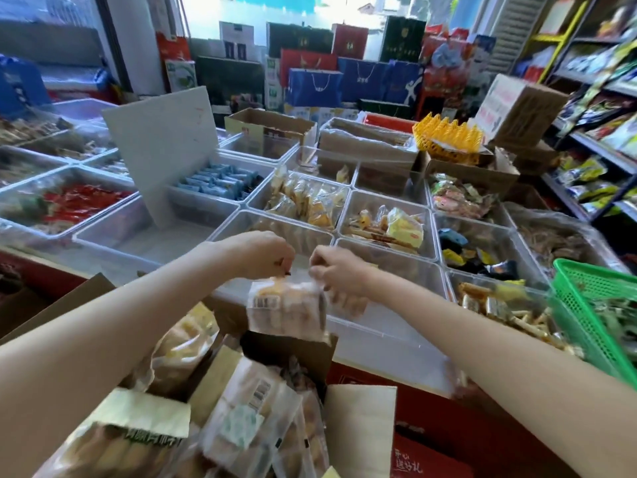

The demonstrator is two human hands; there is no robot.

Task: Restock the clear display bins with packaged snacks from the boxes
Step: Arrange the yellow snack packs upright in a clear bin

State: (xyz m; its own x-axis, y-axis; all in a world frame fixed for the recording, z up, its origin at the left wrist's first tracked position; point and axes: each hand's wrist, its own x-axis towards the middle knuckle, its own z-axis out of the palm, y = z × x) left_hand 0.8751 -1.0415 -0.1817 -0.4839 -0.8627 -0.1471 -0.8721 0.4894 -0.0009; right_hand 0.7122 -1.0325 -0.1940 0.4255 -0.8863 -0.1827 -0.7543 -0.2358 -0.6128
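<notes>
A: What can't we make out?

B: The print on the snack bag (287,310) is blurred; we read only a barcode label. The open cardboard box (286,353) below is cut off by the frame's bottom edge, with our forearms covering part of it.

A: Where is the bag relative to our hands?

B: It hangs just beneath them. Our left hand (263,253) pinches its top left corner and our right hand (336,270) pinches the top right, fingers curled on the seal.

A: And its look?

B: Clear plastic, pale golden pieces inside, held above the box, in front of a clear display bin (386,339).
</notes>
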